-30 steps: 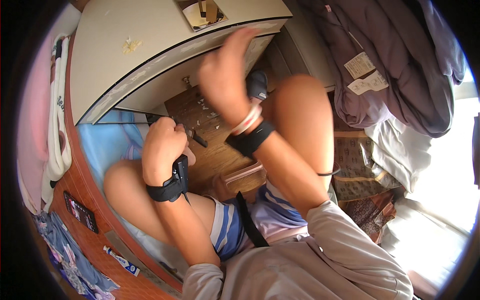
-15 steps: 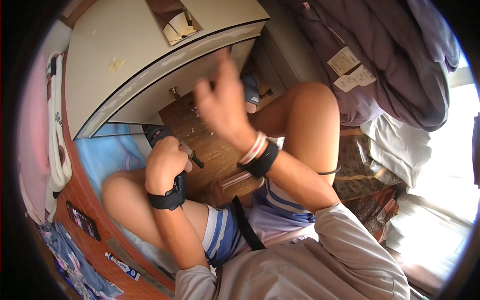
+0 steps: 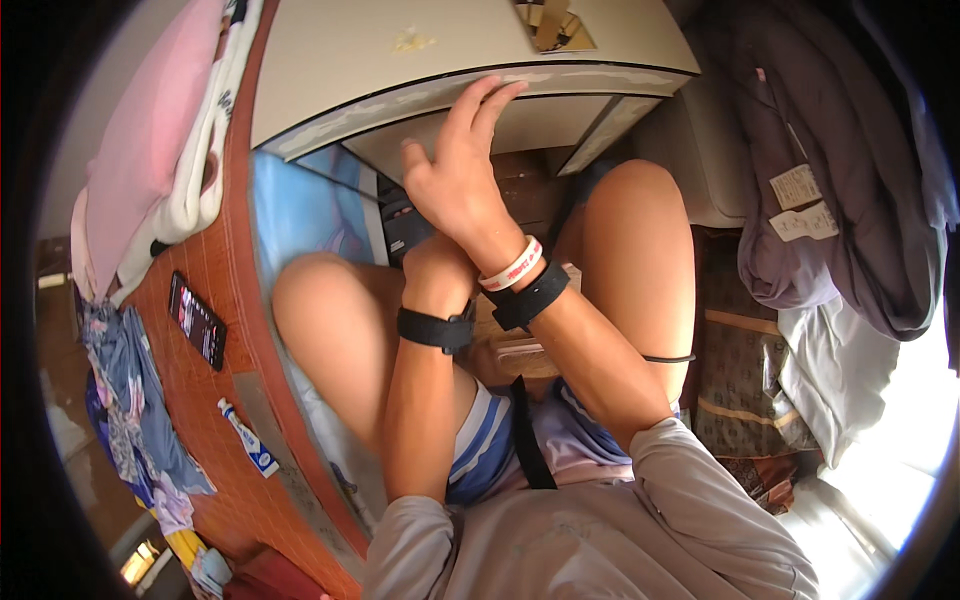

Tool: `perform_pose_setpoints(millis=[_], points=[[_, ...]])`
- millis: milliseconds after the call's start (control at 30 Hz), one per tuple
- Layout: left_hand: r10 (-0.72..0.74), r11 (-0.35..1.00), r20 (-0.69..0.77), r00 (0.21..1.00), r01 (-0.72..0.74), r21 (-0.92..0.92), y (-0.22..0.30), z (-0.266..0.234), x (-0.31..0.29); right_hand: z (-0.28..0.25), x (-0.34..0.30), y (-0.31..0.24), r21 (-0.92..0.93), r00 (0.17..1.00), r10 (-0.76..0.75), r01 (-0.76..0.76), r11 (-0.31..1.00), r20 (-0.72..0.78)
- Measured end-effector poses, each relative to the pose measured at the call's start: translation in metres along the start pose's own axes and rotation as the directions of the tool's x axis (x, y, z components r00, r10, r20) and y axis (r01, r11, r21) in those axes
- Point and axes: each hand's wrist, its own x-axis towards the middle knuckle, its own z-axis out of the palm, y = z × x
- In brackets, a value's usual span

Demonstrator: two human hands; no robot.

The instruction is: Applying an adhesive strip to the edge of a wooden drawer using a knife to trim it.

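My right hand (image 3: 455, 185) reaches forward with its fingers stretched out. Its fingertips lie over the worn front edge (image 3: 375, 118) of a cream cabinet (image 3: 350, 50); whether they press on it I cannot tell. Pale, patchy residue marks that edge strip. Behind and below the right wrist is my left hand (image 3: 437, 265), held low between my knees. Its fingers are hidden by the right hand, and so is anything in them. Each wrist wears a black strap, and the right one also has a white band with red marks.
A mirror-like piece (image 3: 556, 28) sits on the cabinet top. On the reddish ledge to my left lie a phone (image 3: 198, 320) and a white-and-blue tube (image 3: 248, 438). A pink pillow (image 3: 155, 110) is beyond them. Dark clothing (image 3: 840, 170) hangs at the right, above a patterned bag (image 3: 742, 375).
The view has swung, shifting the cabinet rightward. My right hand, blurred before, now has its fingers at the cabinet's edge. My left hand sits behind it, and the dark-handled tool seen there earlier is hidden.
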Motion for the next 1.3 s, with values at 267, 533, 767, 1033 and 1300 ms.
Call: perform_pose_setpoints(millis=[267,533,767,1033,1300], points=[[0.031,0.999,-0.049,0.998,-0.029,0.028,-0.035,0.007,0.011,-0.003,0.006,-0.067,0.038,0.642,0.026,-0.086,0.996,0.766],[-0.180,0.983,0.038,0.983,0.179,0.032,-0.029,-0.028,0.007,-0.021,0.057,-0.010,0.291,0.605,-0.082,-0.256,0.922,0.792],[-0.075,0.993,-0.146,0.987,0.061,-0.096,-0.017,-0.028,-0.007,-0.088,0.048,0.036,0.112,0.846,0.090,-0.173,0.979,0.525],[-0.091,0.994,-0.046,0.995,0.087,-0.066,-0.025,-0.029,-0.002,-0.005,0.054,-0.004,0.352,0.720,-0.105,-0.202,0.914,0.686],[-0.156,0.979,-0.096,0.983,0.142,-0.145,-0.036,-0.045,-0.008,0.014,0.053,0.012,0.389,0.750,-0.127,-0.185,0.902,0.650]])
